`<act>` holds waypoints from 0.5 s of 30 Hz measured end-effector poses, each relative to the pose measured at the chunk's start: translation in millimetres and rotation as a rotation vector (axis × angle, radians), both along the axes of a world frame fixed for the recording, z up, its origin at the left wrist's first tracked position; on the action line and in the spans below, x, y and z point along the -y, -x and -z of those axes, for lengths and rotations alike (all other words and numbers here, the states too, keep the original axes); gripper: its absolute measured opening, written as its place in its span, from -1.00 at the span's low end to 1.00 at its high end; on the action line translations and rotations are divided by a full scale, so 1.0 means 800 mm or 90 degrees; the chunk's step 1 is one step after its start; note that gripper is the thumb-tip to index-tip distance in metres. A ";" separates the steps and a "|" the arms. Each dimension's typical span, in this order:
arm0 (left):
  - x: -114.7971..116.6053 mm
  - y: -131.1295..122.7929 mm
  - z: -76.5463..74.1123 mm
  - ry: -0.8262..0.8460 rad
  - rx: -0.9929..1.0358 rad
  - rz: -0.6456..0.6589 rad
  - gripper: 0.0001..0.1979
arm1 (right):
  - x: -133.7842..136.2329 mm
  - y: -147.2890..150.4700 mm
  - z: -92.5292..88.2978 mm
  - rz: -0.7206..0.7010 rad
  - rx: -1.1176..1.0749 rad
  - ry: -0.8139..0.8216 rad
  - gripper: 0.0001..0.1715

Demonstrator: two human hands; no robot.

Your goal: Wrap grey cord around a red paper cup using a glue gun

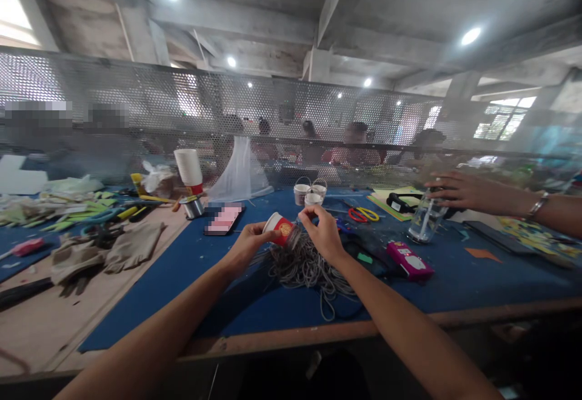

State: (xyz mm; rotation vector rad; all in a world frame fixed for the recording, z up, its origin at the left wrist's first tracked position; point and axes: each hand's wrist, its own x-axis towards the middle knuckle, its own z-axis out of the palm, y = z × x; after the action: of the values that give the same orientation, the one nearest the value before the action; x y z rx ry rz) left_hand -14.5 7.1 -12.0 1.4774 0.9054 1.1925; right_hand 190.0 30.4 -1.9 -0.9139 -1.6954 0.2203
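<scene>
while the left grip is closed around one red-and-white cup, tilted above one tangled heap of grey cord, the right grip has its fingers curled and its fingertips close to the thumb just beside the cup; whether they are closed on anything thin, i cannot tell. judged from this pose, the step in hand is fingertip work at the cup, and the next move seems to call for a steady left hold and a fine right pinch. the cord's strands are too many to count. beyond the heap, on the blue-topped desk, three small white pails stand close together. to their right lie red and yellow scissor handles, one pair or two being unclear, and nearer, one magenta box. to the left lie one phone, then one stack of white cups above one metal tin, and pale gloves, at least two. farther right, one hand of another person is at the top of one clear jar.
</scene>
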 end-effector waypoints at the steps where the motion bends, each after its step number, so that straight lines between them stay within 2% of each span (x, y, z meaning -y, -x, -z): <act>1: 0.000 0.000 0.000 0.000 0.001 0.000 -0.77 | 0.000 0.000 0.000 0.001 0.000 0.002 -0.82; 15: 0.001 0.001 0.000 -0.001 0.027 0.026 -0.78 | -0.002 -0.001 0.003 -0.009 -0.002 0.014 -0.82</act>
State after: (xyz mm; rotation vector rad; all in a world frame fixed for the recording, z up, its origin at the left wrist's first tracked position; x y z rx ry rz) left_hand -15.3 6.7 -11.9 1.4601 0.8424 1.1913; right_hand 191.1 31.9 -4.7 -0.9181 -1.6994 0.2504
